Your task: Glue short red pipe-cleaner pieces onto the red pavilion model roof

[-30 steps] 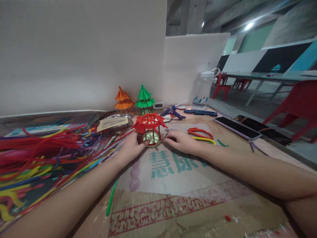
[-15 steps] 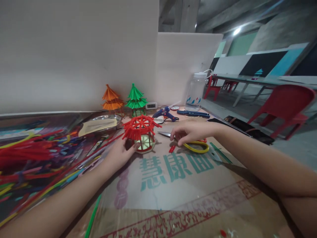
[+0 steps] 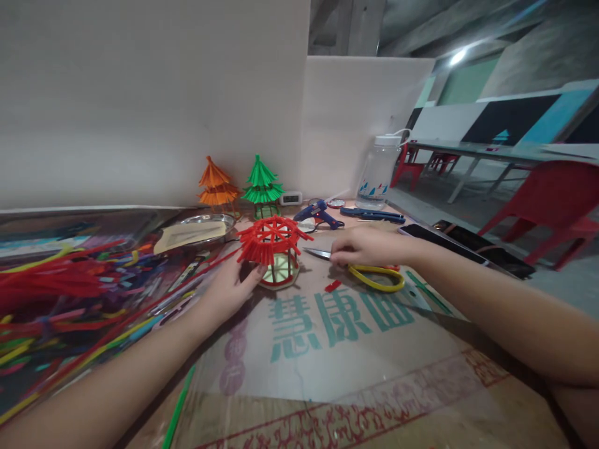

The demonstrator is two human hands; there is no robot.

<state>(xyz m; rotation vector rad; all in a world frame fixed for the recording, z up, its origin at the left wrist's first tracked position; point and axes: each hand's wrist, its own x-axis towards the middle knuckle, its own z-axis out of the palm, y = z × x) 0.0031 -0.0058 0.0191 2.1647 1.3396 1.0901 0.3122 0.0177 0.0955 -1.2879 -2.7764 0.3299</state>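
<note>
The left grip [image 3: 230,288] is closed lightly on the red pavilion [image 3: 266,252]; whether scissors [image 3: 367,284] are grasped by the curled right grip [image 3: 362,246] cannot be told.

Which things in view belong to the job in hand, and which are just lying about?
Job, likely:
- red-roofed model, left hand on it
- scissors, right hand over them
- glue gun, red strips: probably supplies

Lying about, apparently:
- water bottle
- orange model, green model

Dim light, one glaring lamp [image 3: 457,57]
We see the wall [image 3: 140,93] in grey shade, and the coloured strips [image 3: 56,280] look blurred.
</note>
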